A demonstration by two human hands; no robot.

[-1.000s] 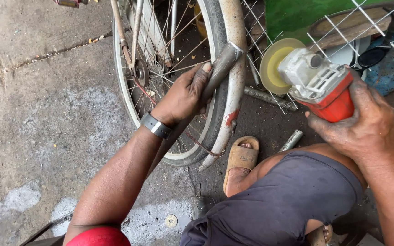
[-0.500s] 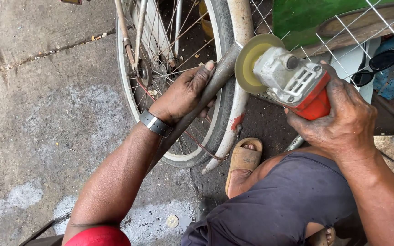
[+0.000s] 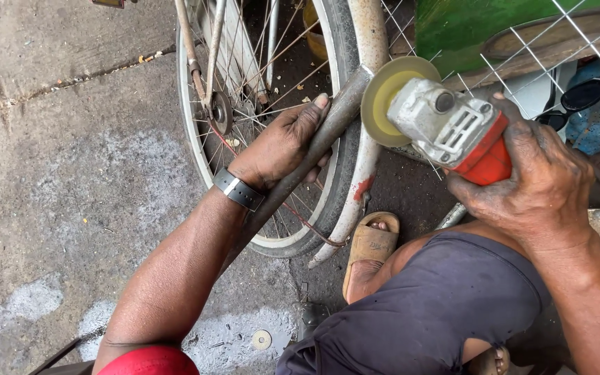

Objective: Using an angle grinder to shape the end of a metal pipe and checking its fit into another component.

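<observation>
The grinder (image 3: 453, 128), grey-headed with a red body, sits right of centre, its yellow disc (image 3: 383, 104) at 9 o'clock of the head. The disc edge is at, or just beside, the upper end of a grey metal bar (image 3: 321, 142); whether they touch cannot be told. The right hand (image 3: 529, 180) is wrapped tight around the red body from 4 o'clock, fingers curled over it. The bar runs on a slant from the disc down toward 7 o'clock, crossing the wheel (image 3: 272, 125). The left hand (image 3: 282, 146) is clenched around the bar about midway, thumb lying along it toward the disc, and a dark watch (image 3: 239, 189) bands the wrist.

Behind the bar, the wheel stands upright with its spokes and hub (image 3: 218, 111) visible, and a pale, worn mudguard (image 3: 362, 160) curves down beside the tyre, with a patch of red paint low on it. At 6 o'clock of the mudguard a foot in a tan sandal (image 3: 369, 246) rests on the floor (image 3: 57, 180), which is grey concrete with pale patches. A small round washer (image 3: 262, 339) lies on it near the bottom edge. The person's knee in dark shorts (image 3: 425, 305) fills the lower right. At 2 o'clock from the grinder are a white wire grid (image 3: 522, 62), a green surface (image 3: 480, 24) and dark sunglasses (image 3: 588, 90).
</observation>
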